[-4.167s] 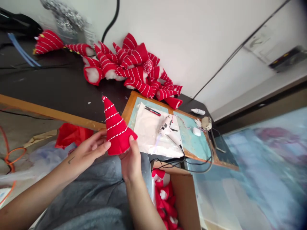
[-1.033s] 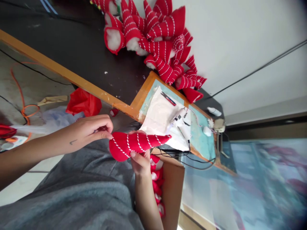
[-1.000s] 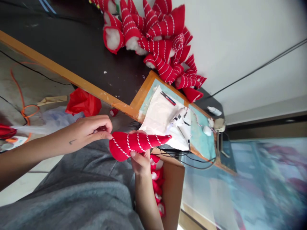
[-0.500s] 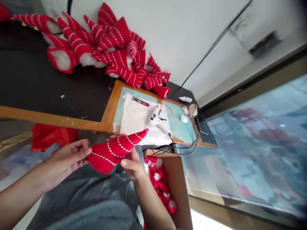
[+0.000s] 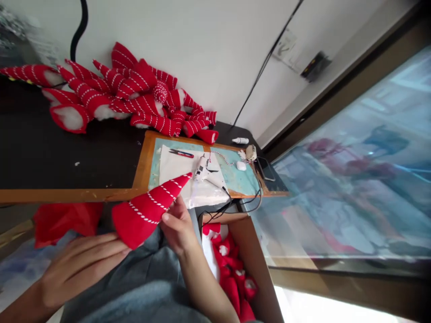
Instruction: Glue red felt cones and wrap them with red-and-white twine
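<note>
And the left hand (image 5: 89, 260) has swapped its pinch for straightened fingers at the base of the cone (image 5: 139, 217), leaving the right hand (image 5: 177, 226), clasping its side over the lap (image 5: 151, 273), seemingly in charge.

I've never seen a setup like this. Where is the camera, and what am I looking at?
There is no machine: these are a person's bare hands, filmed by one head-worn camera looking forward and down. The right hand holds a red cone with twisted white trim; the left hand is at its wide end. On the dark table lie a heap of similar cones, and snips and a white gun-shaped tool on a white sheet.
</note>
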Tool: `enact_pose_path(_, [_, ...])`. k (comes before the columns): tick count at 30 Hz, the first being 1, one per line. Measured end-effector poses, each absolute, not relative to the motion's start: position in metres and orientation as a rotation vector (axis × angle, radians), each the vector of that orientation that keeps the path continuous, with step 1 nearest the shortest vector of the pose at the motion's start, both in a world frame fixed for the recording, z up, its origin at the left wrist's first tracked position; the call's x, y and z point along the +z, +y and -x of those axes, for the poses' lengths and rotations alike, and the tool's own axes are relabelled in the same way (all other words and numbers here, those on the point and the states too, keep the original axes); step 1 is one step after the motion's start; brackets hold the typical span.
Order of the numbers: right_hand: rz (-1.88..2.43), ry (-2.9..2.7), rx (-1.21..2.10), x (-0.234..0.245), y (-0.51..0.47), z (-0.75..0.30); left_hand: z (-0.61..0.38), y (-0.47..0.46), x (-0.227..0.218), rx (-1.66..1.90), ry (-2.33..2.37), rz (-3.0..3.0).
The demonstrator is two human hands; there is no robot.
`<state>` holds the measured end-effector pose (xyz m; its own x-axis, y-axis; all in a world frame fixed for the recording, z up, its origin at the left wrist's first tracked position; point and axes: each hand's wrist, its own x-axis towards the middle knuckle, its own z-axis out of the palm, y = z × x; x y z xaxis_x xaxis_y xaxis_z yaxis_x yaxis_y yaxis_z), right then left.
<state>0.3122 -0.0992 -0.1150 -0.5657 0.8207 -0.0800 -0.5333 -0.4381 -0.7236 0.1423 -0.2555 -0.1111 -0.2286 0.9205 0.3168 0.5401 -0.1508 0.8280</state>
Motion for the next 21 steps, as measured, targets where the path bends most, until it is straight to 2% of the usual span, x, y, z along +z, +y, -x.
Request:
enact_pose_path(9, [0.698,-0.879,1.856,-0.107,-0.071,-0.307,-0.149,-0.186,-0.109,1.865,1.666,-1.600])
enact_pose_path(14, [0.765,-1.203,1.790,-0.098,-0.028,-0.302,-0.146,-0.144,-0.097,1.934,1.714,-0.717])
enact_pose_path(16, [0.844,-1.645,1.603,-0.086,0.003,-0.305,-0.139,-0.121,-0.087,1.944,1.546,-0.421])
enact_pose_path(18, [1.026,-2.237,1.129,-0.070,0.038,-0.310,-0.131,-0.097,-0.081,1.913,1.416,-0.306])
enact_pose_path(21, [1.187,-2.478,0.763,-0.053,0.088,-0.311,-0.119,-0.072,-0.085,1.854,1.393,-0.292])
